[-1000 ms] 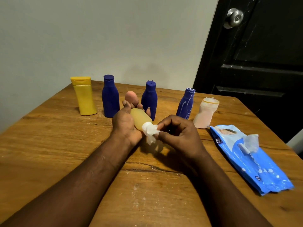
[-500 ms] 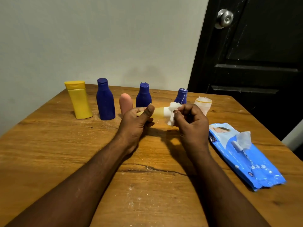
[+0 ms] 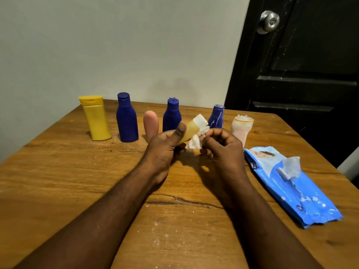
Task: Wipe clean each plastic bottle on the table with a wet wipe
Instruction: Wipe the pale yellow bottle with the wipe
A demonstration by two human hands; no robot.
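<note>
My left hand (image 3: 164, 147) grips a small amber bottle (image 3: 191, 130) with a white cap, tilted up to the right above the table. My right hand (image 3: 223, 146) pinches a crumpled white wet wipe (image 3: 196, 141) against the bottle just below its cap. Behind my hands a row of bottles stands near the wall: a yellow bottle (image 3: 96, 118), a tall blue bottle (image 3: 126, 118), a pink bottle (image 3: 151, 125), a second blue bottle (image 3: 172, 115), a third blue bottle (image 3: 217, 116) and a pale pink bottle (image 3: 241, 129).
A blue pack of wet wipes (image 3: 291, 187) lies on the right side of the wooden table (image 3: 58, 171), a wipe sticking out of its opening. A grey wall runs behind the table. A black door (image 3: 303, 74) with a metal knob stands at the right.
The amber bottle has swung round from cap-towards-me to cap up and to the right. My right hand and the wipe followed it, from the bottle's near end to under its cap.
</note>
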